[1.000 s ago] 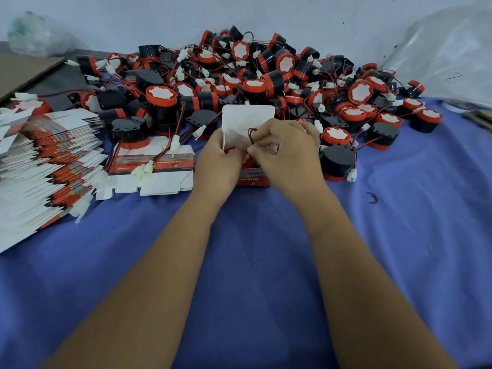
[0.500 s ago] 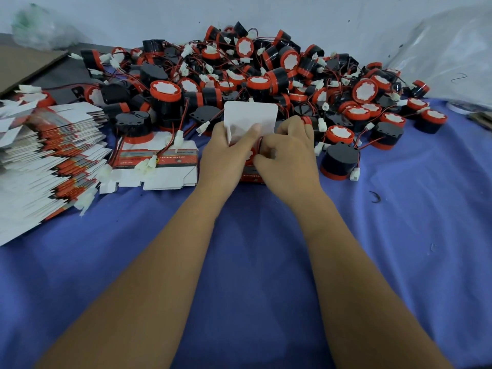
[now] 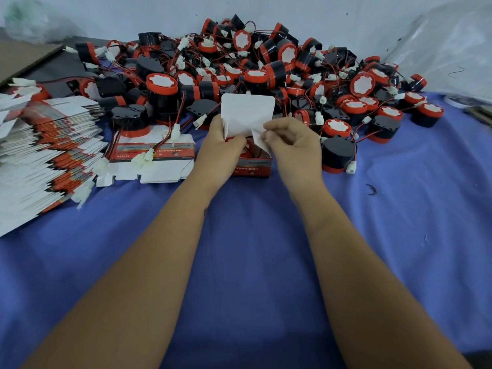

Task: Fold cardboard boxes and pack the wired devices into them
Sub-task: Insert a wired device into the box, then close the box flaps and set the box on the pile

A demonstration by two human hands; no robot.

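Head view: both bare forearms reach forward from the lower corners and meet over a small cardboard box (image 3: 251, 166) that stands on the blue-covered table (image 3: 253, 262), just in front of the heap of wired devices (image 3: 266, 75).

The left hand (image 3: 222, 150) is on the box's left side, wrist straight, fingers curled toward the opening. Its grip closes on the left side flap and the box edge, the thumb lying over the top. The right hand (image 3: 294, 145) is on the box's right side with the knuckles raised and the fingers bent inward. Its grip is a pinch of thumb and forefinger on the small white side flap (image 3: 259, 141), which is tilted in over the opening.

The box's printed red front faces the camera. Its large white lid flap (image 3: 247, 110) stands upright behind the hands. Inside the opening a red part of a device (image 3: 249, 149) shows between the two hands; how deep it sits cannot be told.

To the left lies a flat unfolded box (image 3: 151, 161) with a black-and-red device (image 3: 130, 121) standing on its far edge and white connectors across it. Farther left is a fanned stack of flat boxes (image 3: 45, 155). Just beside the right hand a black device (image 3: 338, 153) rests on the table.
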